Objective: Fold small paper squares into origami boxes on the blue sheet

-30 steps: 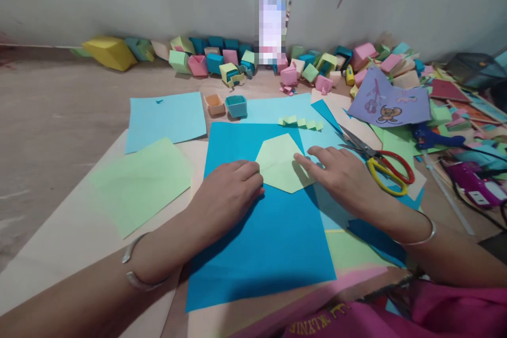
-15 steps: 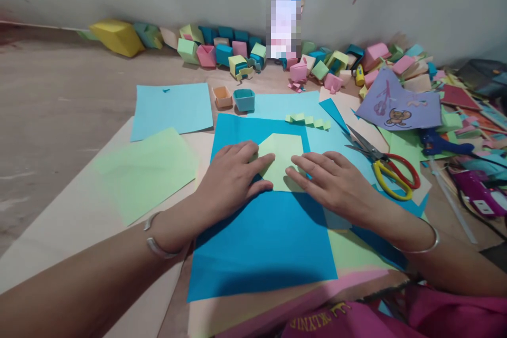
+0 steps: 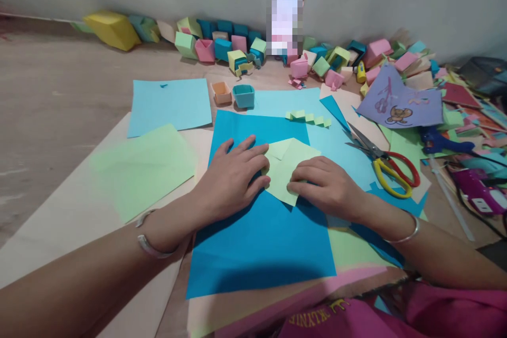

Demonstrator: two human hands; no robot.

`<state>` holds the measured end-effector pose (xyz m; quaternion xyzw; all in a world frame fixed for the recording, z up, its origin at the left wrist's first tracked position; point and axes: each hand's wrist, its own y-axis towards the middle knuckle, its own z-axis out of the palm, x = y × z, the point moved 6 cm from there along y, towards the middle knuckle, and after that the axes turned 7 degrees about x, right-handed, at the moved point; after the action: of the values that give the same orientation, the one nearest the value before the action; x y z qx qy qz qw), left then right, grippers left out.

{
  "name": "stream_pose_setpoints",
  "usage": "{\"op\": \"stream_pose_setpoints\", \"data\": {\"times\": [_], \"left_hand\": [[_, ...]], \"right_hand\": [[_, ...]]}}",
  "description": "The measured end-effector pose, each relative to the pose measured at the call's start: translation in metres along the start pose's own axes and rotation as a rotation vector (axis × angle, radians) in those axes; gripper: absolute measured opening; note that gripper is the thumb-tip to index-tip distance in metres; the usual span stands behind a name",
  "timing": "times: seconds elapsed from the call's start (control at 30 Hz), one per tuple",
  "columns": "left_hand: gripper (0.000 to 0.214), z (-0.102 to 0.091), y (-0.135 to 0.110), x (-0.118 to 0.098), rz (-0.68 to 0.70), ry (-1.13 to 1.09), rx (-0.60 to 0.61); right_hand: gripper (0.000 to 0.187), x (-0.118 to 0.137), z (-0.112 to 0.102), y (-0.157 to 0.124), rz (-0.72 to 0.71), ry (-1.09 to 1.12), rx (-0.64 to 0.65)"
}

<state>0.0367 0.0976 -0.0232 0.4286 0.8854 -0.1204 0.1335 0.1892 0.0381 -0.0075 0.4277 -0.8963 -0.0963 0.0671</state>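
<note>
A small light green paper [image 3: 283,169] with folded flaps lies over the large blue sheet [image 3: 257,248], one corner pointing towards me. My left hand [image 3: 240,182] has its thumb and index finger closed at the paper's left edge, while the other fingers spread over the blue sheet. On the right side, the curled fingers of my right hand [image 3: 322,187] grip the paper's edge. Just beyond lies a pleated light green strip [image 3: 308,118]. Scissors [image 3: 382,163] with red and yellow handles rest open to the right of my right hand.
An orange paper box [image 3: 221,94] and a teal paper box [image 3: 243,96] stand behind the blue sheet. Several paper boxes line the wall around a blurred screen [image 3: 284,16]. At left lie a light blue sheet [image 3: 170,108] and a green sheet [image 3: 146,174]. A blue glue gun [image 3: 443,142] sits right.
The light green paper has turned, so a corner now points towards me and a folded flap shows. My right fingers have curled in on its edge; my left fingers have spread.
</note>
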Motion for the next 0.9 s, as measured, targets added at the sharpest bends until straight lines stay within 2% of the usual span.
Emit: {"op": "stream_pose_setpoints", "data": {"times": [0.13, 0.37, 0.47, 0.63, 0.9], "left_hand": [[0.022, 0.001, 0.000, -0.001, -0.020, -0.011, -0.022], [0.020, 0.001, -0.002, -0.003, -0.034, -0.014, -0.029], [0.021, 0.001, -0.003, -0.005, -0.040, -0.029, -0.027], [0.022, 0.001, -0.004, -0.007, -0.026, -0.047, -0.039], [0.020, 0.003, -0.004, -0.008, -0.036, -0.064, -0.034]], "right_hand": [[0.019, -0.006, 0.001, 0.001, 0.081, 0.142, -0.051], [0.020, -0.013, 0.001, -0.001, 0.148, 0.233, 0.017], [0.027, -0.018, 0.008, -0.002, 0.249, 0.282, 0.034], [0.037, -0.027, 0.021, -0.002, 0.424, 0.181, 0.025], [0.038, -0.025, 0.023, 0.005, 0.441, 0.009, 0.072]]}}
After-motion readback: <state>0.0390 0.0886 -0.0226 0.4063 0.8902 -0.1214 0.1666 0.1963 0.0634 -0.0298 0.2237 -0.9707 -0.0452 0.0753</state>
